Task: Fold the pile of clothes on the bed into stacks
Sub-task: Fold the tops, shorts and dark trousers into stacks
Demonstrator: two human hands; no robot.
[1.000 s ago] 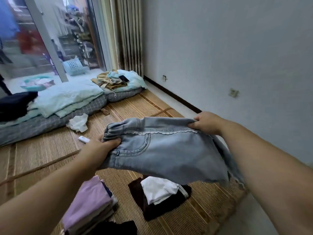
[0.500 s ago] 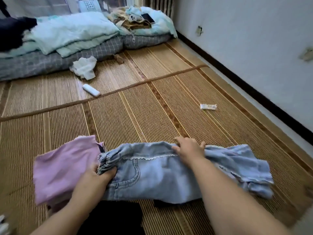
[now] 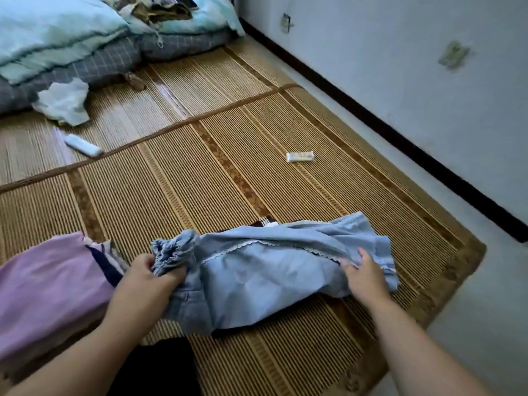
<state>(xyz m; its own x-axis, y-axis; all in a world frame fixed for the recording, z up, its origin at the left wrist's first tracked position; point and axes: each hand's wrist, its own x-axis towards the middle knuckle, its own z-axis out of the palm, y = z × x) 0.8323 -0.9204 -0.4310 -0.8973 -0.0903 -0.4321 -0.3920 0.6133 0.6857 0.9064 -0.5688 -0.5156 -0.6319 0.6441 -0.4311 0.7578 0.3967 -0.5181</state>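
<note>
Gripping the denim garment, left hand and right hand, fingers curled; white packet, print unreadable.

Woven bamboo mat carried the lot. A denim garment lay between the left hand and the right hand, with a purple stack just left of the left hand. Well beyond both hands were a white remote, a small packet, a crumpled white cloth and grey checked bedding.

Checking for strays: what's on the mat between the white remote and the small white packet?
Nothing loose: head view shows only woven mat, crossed by its brown seam, between remote and packet.
</note>
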